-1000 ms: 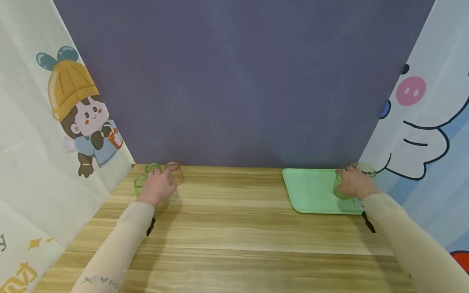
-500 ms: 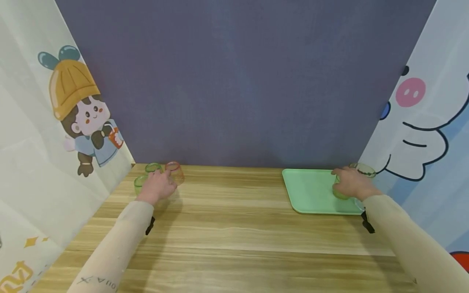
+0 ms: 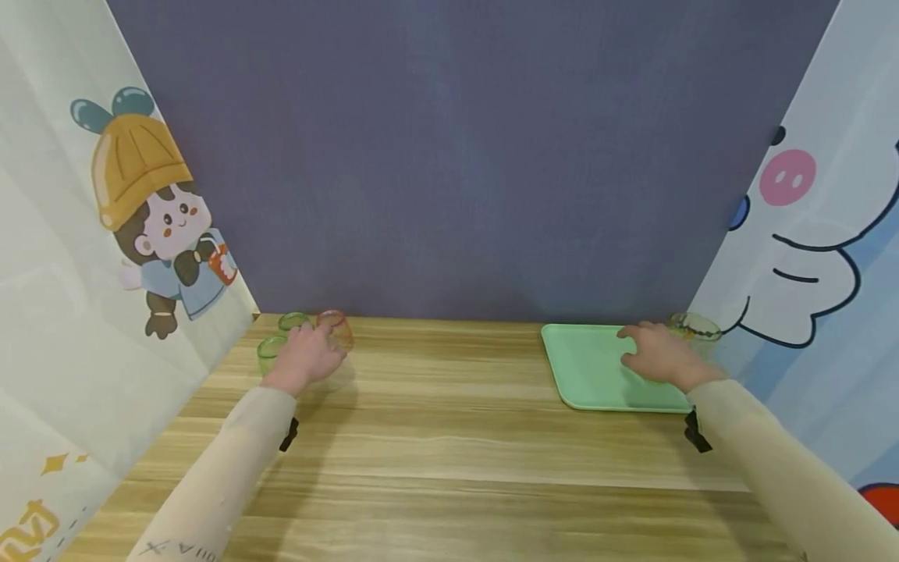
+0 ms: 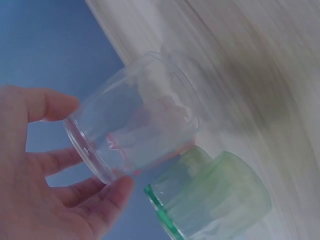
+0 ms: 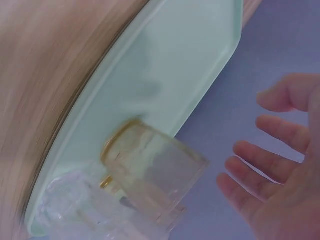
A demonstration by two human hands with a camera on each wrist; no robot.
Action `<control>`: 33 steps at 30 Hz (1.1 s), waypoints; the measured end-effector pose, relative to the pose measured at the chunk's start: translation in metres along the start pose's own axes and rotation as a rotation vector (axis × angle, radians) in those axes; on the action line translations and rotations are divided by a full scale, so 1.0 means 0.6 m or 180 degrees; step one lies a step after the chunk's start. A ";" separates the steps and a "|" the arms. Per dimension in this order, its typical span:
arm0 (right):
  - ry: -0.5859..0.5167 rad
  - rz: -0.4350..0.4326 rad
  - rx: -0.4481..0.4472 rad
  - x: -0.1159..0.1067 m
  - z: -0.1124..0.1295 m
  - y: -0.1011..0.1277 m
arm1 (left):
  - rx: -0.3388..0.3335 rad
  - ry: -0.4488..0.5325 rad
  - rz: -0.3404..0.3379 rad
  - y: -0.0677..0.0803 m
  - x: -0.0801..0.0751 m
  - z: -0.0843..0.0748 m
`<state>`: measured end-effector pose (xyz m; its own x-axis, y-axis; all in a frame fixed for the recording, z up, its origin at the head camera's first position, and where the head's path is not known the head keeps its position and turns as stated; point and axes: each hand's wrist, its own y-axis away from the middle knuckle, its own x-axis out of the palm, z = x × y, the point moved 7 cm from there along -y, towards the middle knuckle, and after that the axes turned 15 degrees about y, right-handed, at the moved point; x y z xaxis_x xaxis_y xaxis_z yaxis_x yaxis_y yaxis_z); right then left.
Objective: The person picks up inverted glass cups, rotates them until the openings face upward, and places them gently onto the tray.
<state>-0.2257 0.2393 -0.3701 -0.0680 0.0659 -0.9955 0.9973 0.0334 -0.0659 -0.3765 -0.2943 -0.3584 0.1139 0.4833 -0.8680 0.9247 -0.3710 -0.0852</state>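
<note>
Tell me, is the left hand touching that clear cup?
Touching: the left wrist view shows the left hand with fingertips curled round the clear cup.

A clear plastic cup (image 4: 132, 117) with a pinkish tint sits upright at the table's far left corner, held at its rim, with 2 green cups (image 4: 215, 197) just beside it. On the green tray (image 5: 170, 75) at the far right stand a yellowish clear cup (image 5: 150, 170) and a colourless clear cup (image 5: 82, 207), touching, at the tray's edge.
</note>
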 end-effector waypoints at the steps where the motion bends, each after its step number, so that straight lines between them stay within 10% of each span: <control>1: -0.0014 -0.0030 -0.0028 -0.002 0.003 0.000 | 0.0029 0.0019 -0.0011 0.000 0.000 -0.003; 33: -0.0931 -0.0638 -0.0217 0.005 0.091 0.005 | 0.0513 0.0884 0.0056 0.031 0.023 -0.123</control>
<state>-0.2216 0.1850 -0.3768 -0.2411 -0.2365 -0.9412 0.9601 0.0837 -0.2670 -0.3310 -0.2359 -0.3361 0.2446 0.6654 -0.7053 0.8548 -0.4913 -0.1671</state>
